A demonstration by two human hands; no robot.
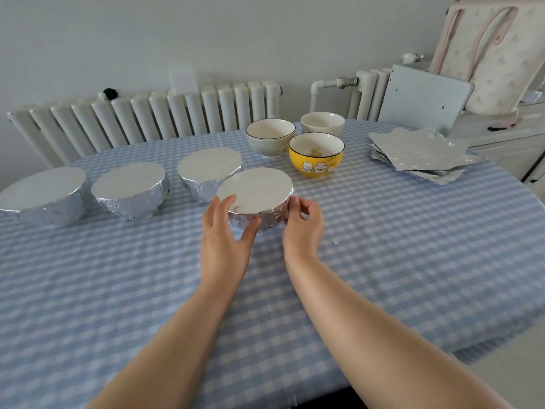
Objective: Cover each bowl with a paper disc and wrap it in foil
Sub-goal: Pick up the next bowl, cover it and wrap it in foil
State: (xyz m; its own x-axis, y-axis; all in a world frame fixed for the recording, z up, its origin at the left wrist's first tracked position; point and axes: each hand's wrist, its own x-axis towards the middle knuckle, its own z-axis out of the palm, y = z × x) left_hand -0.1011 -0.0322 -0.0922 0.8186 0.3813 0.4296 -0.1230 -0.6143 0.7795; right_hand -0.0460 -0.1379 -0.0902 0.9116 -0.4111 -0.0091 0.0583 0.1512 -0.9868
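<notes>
Crinkled shiny foil wraps the nearest covered round bowl [259,215] under a matt white paper disc [255,190], beside the glossy yellow ceramic bowl [316,160] on the blue-checked cloth surface [383,261].

four foil-wrapped bowls [256,199], three uncovered bowls [316,154]

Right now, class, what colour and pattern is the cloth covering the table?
The tablecloth is a light blue and white check, clearest in the head view.
</notes>
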